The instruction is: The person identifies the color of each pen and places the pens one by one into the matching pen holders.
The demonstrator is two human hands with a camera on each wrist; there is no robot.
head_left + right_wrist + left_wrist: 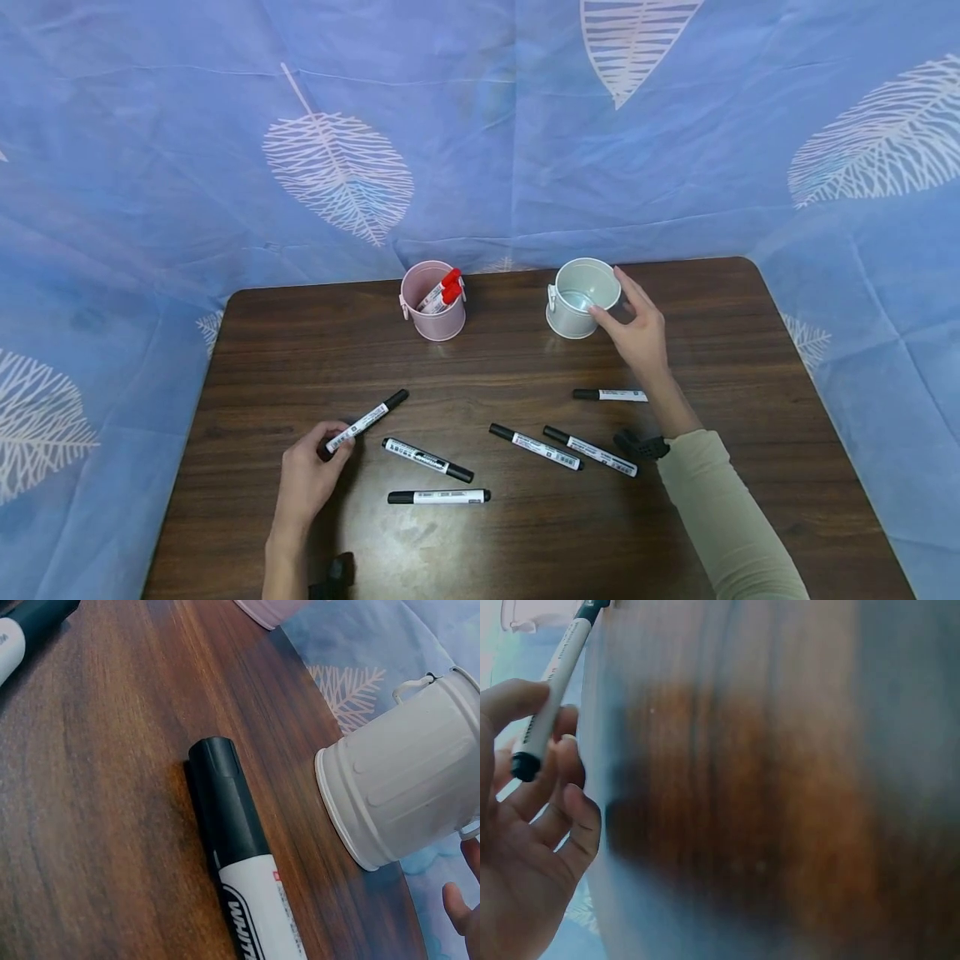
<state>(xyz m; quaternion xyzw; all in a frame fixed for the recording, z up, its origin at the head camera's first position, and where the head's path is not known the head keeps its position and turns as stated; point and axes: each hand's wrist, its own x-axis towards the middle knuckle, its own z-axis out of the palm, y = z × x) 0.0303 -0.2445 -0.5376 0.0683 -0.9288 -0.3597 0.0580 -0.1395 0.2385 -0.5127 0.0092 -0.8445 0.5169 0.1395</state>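
A black-capped whiteboard marker [367, 421] is pinched between the thumb and fingers of my left hand [311, 471]. It slants up to the right, over the left part of the table; the left wrist view shows the thumb [525, 701] across its white barrel. My right hand [641, 329] is at the right side of a small white bucket [573, 321], thumb and fingers spread beside its rim. In the right wrist view, fingertips [455, 907] appear by the bucket's lower handle. No marker shows inside this bucket.
A pink bucket [435, 325] holding red-capped markers [448, 293] stands at the table's back edge. Several black-capped markers lie about, among them one [450, 497] in front, one [427, 458] behind it, and one [611, 395] near my right forearm. Blue leaf-print cloth [480, 167] hangs behind.
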